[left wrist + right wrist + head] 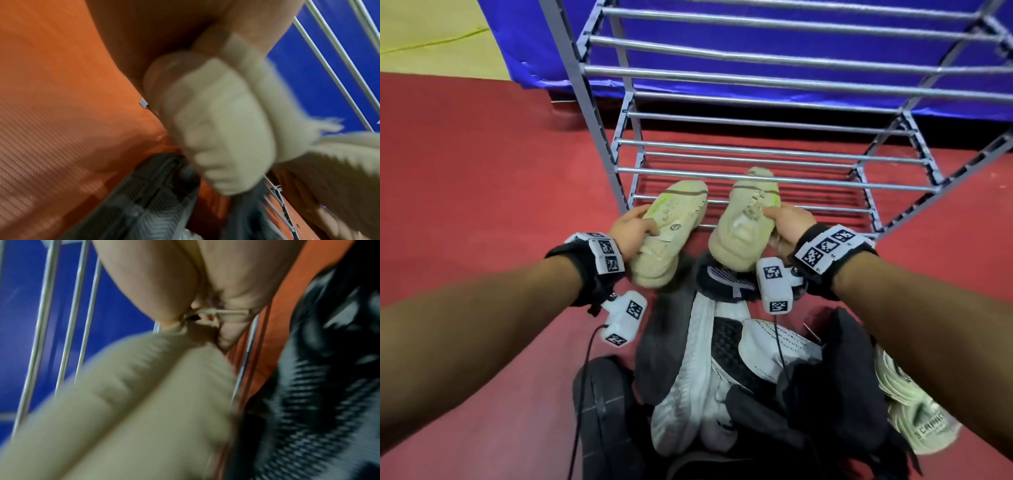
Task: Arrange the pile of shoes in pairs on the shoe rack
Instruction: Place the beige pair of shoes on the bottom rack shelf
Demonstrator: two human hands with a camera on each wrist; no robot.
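Observation:
I hold two matching cream sneakers in the air before the grey metal shoe rack [756, 147]. My left hand [631, 229] grips the left cream sneaker [671, 233], whose yellow-green insole shows; its heel [222, 129] fills the left wrist view. My right hand [786, 222] grips the right cream sneaker [743, 226] at its collar; the right wrist view shows its sole [131, 410], blurred. Both toes point toward the rack's lowest tier [808, 209]. Below my wrists lies the pile of shoes [739, 377] on the red floor.
The pile holds a white-and-black sneaker [709, 370], dark grey shoes [602, 411] and a pale slipper [917, 414]. The rack's tiers hold nothing. A blue cloth wall [791, 34] stands behind the rack. Red floor [482, 188] stretches to the left.

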